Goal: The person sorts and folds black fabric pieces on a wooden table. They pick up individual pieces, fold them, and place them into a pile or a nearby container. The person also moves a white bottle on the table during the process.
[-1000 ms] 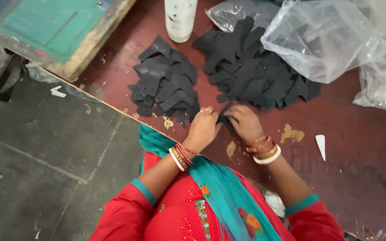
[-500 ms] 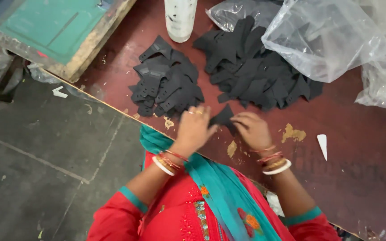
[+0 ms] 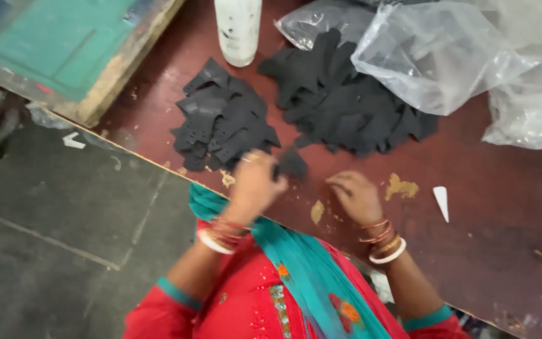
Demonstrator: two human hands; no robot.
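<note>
Brown table (image 3: 490,207): left hand (image 3: 255,182) pinches black piece (image 3: 293,164) pointing up-right; right hand (image 3: 356,194) loose, empty.

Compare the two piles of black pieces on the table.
The left pile is smaller and lies near the table's front edge; the right pile is larger and spreads wider. The left pile's pieces show rows of punched holes; none are plain in the right pile. A clear plastic bag overlaps the right pile's far side, while the left pile lies uncovered, with the left hand holding a black piece beside it. Both are loose heaps of dark cut pieces.
</note>
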